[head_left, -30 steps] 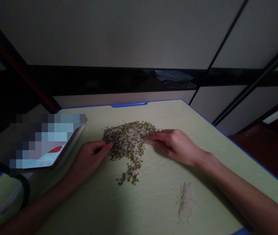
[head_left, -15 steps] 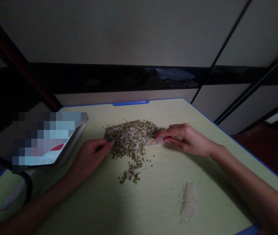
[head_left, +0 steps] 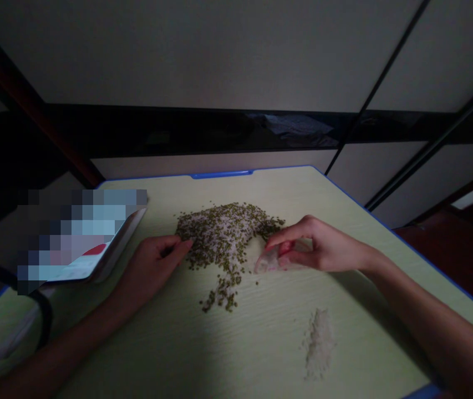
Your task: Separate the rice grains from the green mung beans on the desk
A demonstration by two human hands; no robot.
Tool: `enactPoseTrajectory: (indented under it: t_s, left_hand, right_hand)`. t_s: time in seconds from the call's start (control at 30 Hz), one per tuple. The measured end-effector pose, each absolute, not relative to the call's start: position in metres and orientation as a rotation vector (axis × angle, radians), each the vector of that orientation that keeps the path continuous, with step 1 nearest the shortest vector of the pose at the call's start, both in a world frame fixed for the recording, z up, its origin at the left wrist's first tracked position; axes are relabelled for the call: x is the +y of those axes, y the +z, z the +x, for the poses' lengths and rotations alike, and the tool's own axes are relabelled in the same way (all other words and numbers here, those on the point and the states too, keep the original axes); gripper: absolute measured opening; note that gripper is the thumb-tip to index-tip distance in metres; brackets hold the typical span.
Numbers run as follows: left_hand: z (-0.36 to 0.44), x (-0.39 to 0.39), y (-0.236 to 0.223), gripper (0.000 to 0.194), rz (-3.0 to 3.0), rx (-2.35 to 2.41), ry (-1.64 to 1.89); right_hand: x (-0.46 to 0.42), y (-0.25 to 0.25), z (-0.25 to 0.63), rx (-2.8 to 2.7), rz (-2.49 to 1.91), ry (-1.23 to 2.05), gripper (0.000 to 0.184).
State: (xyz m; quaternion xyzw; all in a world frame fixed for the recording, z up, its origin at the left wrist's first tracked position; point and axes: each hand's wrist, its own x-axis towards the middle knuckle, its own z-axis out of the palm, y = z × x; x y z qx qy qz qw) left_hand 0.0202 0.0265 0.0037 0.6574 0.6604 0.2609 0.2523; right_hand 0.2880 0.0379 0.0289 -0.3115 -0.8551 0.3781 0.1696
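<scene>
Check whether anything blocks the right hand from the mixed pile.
Nothing visible does. The right hand grips a clear plastic piece beside the mixed pile; only tabletop shows between. The pale heap lies nearer the camera, off that line.

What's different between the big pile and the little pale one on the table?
The big mixed pile blends green and pale grains, while the small pale pile shows only pale ones. The mixed pile spreads wide with a trailing tail, while the pale pile is a narrow strip. The mixed pile lies between the two hands, while the pale pile sits closer to the camera, untouched. Both are loose grains lying directly on the table.
</scene>
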Motion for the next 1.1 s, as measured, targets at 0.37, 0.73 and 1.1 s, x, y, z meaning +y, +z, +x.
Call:
enactPoseTrajectory:
  t_s: [0.37,0.73,1.1]
  left_hand:
    - [0.022,0.026,0.005,0.034,1.757,1.797,0.708]
    - [0.02,0.025,0.005,0.035,1.757,1.777,0.681]
    - [0.02,0.027,0.004,0.034,1.778,1.804,0.709]
  right_hand:
    - [0.035,0.025,0.281,-2.333,-1.101,1.369,0.023]
    - [0.045,0.021,0.29,-2.275,-1.202,1.317,0.011]
    - [0.045,0.025,0.294,-2.169,-1.15,1.416,0.013]
